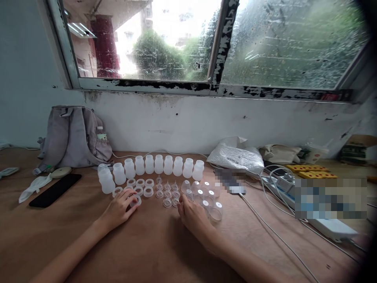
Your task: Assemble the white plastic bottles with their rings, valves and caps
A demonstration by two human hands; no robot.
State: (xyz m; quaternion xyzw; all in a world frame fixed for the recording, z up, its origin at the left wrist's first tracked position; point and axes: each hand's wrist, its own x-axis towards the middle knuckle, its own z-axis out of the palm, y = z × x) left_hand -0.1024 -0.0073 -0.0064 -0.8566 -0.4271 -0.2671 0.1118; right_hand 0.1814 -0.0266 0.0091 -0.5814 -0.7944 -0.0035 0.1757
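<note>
My left hand [123,205] rests among the translucent screw rings [149,192], thumb and index finger around the front screw ring [136,200]. Its other fingers are spread over the rings behind. My right hand [193,216] is closed, fingertips together at the edge of the clear bottle teats [167,202]; what lies between them is hidden. Right beside that hand stand several clear dome caps [216,214] with white dots on top, partly covered by it. Behind everything, frosted white baby bottles [159,164] stand open-topped in a curved row.
A black phone [55,190] and a grey backpack [70,135] are at the left. At the right lie a silvery padded bag [237,156], a plugged-in phone [234,182], cables, a white power strip [332,227] and yellow blocks [312,171]. A wall with a window closes off the back.
</note>
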